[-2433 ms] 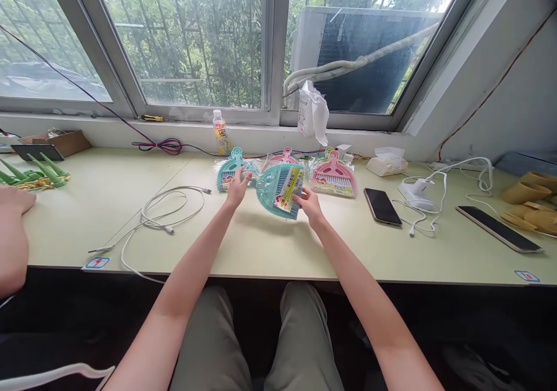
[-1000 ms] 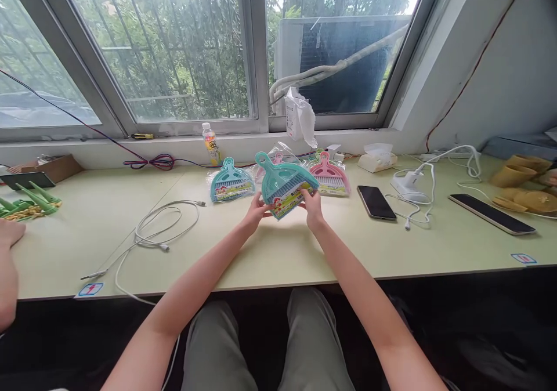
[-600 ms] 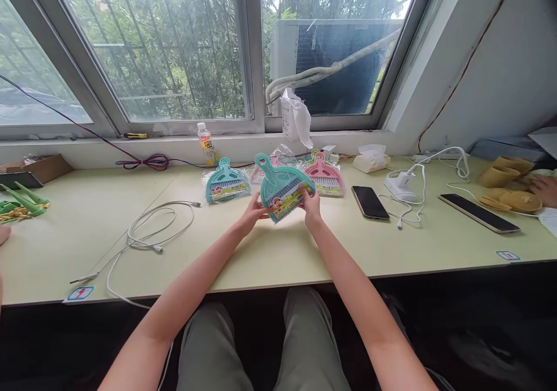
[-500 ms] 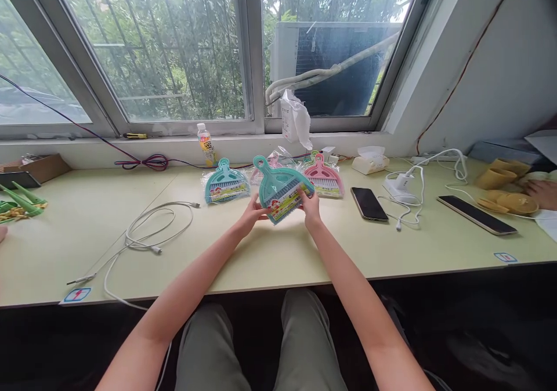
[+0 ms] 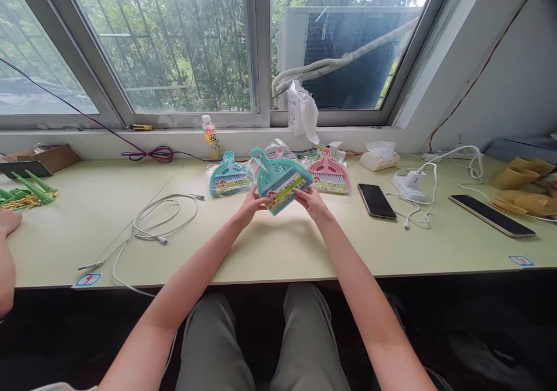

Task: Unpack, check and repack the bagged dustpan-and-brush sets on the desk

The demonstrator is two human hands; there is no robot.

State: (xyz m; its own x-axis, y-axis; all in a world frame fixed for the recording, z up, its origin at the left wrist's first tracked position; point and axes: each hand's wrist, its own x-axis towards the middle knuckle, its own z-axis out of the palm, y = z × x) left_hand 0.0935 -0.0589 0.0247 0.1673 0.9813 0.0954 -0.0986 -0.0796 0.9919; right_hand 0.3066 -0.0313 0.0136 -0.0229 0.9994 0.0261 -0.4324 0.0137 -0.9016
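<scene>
Between my two hands, tilted and raised over the table, is a teal dustpan and brush set (image 5: 282, 183) with a printed label across its bristles. My left hand (image 5: 251, 204) grips its lower left edge, and my right hand (image 5: 312, 202) pinches its lower right side. Behind it on the left lies another teal dustpan set (image 5: 230, 177) in clear wrap. To the right rests a pink dustpan set (image 5: 328, 173), with a green handle (image 5: 321, 149) showing behind it. Another pink set (image 5: 278, 152) is mostly hidden behind the held one.
A coiled white cable (image 5: 150, 225) lies left on the table (image 5: 270, 257). Rightward are a phone (image 5: 376, 201), a white charger (image 5: 409, 185), a tissue pack (image 5: 379, 156) and a dark flat device (image 5: 491, 216). A bottle (image 5: 211, 137) stands near the sill. Another person's hand (image 5: 9, 221) is far left.
The view has shifted slightly. My right fingers have moved lower along the held dustpan set's edge. At far left, another person's hand and forearm have come further into view.
</scene>
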